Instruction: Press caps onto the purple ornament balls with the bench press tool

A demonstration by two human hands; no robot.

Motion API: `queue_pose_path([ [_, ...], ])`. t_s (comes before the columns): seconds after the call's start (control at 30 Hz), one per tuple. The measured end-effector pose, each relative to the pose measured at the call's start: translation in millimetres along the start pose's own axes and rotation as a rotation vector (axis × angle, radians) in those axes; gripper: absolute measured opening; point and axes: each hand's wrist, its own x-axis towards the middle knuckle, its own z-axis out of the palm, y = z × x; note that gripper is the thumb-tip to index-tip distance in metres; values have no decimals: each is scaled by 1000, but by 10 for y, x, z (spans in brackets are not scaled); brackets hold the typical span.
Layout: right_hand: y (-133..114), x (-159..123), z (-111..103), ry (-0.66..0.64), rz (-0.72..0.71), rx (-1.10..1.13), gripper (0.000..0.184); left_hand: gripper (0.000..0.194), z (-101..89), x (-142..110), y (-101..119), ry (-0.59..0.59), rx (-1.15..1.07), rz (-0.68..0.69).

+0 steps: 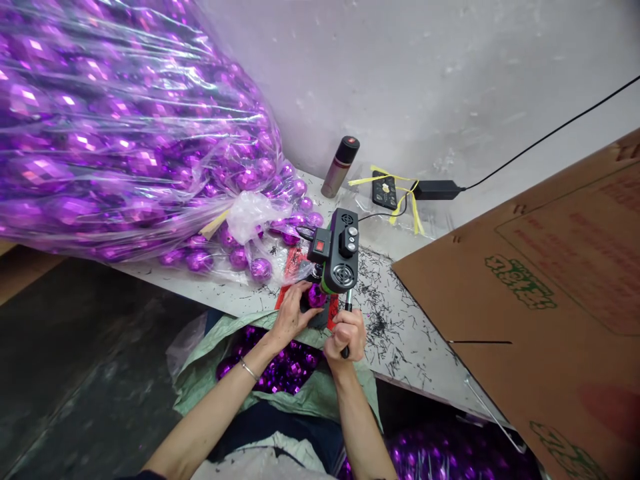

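Purple faceted ball (317, 295) sits at the black machine's (342, 252) lower end, pinched in the left hand's (294, 312) fingers at seven o'clock of the machine. At five o'clock, the right hand (346, 335) grips the lever (347, 320). The clear bag (125, 133) bulges toward ten o'clock.

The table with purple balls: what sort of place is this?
Probably a workshop: a machine with a lever stands on the table, black scraps lie beside it, and purple balls fill a clear bag.
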Motion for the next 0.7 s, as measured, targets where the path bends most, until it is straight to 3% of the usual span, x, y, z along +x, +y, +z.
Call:
queue_pose_path([
  [0.4, 29, -73, 76, 33, -30, 60, 28, 54, -1, 4, -16, -30, -6, -40],
  [0.57, -163, 312, -63, -14, 70, 95, 28, 55, -22, 47, -12, -67, -26, -72],
  [0.7, -313, 669, -180, -59, 189, 108, 28, 53, -133, -113, 20, -91, -10, -35],
])
